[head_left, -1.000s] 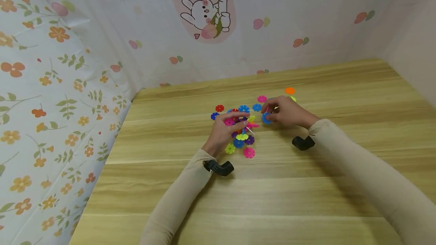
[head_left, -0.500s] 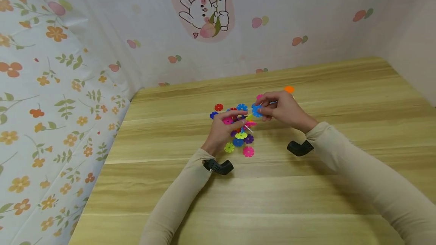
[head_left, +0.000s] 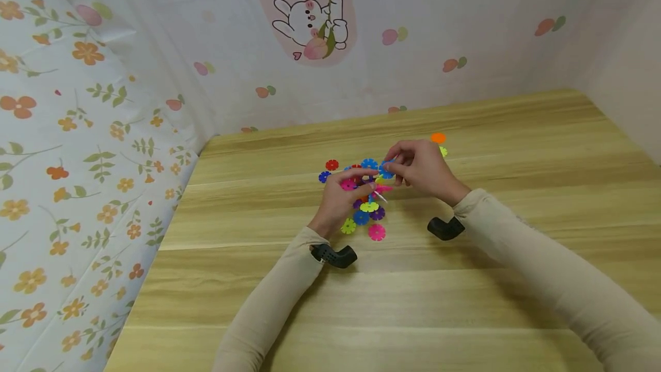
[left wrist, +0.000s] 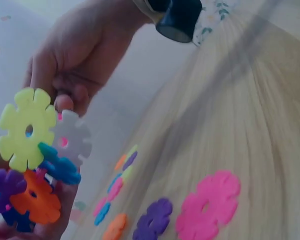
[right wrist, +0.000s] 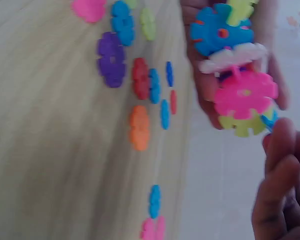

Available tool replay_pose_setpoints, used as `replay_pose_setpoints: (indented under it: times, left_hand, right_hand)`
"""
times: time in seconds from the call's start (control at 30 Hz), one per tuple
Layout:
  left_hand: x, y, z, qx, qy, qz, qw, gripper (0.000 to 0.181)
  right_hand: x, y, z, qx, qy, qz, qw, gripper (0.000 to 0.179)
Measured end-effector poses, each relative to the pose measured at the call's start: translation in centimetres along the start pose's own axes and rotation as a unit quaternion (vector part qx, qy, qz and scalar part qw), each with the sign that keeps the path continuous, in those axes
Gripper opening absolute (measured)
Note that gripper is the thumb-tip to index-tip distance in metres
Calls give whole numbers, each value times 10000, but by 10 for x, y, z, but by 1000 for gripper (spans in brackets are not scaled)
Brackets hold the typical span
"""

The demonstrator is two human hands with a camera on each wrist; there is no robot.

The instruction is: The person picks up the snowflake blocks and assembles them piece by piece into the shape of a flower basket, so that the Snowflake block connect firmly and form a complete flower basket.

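Observation:
My left hand (head_left: 338,197) holds a cluster of interlocked, notched plastic flower discs above the table. The cluster includes a yellow disc (left wrist: 14,120), a white disc (left wrist: 80,137), an orange disc (left wrist: 42,207) and a pink disc (right wrist: 235,102). Between thumb and fingers, my right hand (head_left: 426,171) pinches a blue disc (head_left: 386,170) at the cluster's right side. In the right wrist view its edge meets the yellow disc (right wrist: 230,124) behind the pink one; whether they interlock I cannot tell. Fingers hide part of the cluster.
Loose discs lie on the wooden table (head_left: 289,303) beneath and around the hands, among them a pink disc (head_left: 377,232) in front and a red disc (head_left: 332,164) at the back left. An orange disc (head_left: 438,138) lies behind my right hand. A printed curtain (head_left: 222,27) borders the table.
My right hand has lifted the blue disc off the table and brought it left to the cluster. My left hand has stayed nearly still with the cluster.

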State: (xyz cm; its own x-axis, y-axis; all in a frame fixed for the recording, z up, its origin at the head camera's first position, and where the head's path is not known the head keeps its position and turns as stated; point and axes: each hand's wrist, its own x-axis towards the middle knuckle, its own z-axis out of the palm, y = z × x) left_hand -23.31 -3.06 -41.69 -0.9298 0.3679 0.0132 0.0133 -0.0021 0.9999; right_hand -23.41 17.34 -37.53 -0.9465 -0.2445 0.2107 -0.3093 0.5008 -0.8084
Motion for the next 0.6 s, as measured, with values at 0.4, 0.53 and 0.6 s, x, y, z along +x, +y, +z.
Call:
replay_pose_setpoints:
  times: [0.4, 0.53, 0.6]
  left_hand:
    - [3, 4, 12, -341, 406, -171, 9984, 29]
    - [3, 2, 9, -127, 285, -221, 9993, 30]
    - [4, 1, 6, -40, 159, -293, 9994, 31]
  right_hand:
    - [0, 8, 6, 151, 232, -310, 9991, 6]
    - [3, 14, 3, 254, -247, 72, 9993, 9]
    - [4, 18, -2, 212, -528, 213, 9982, 12]
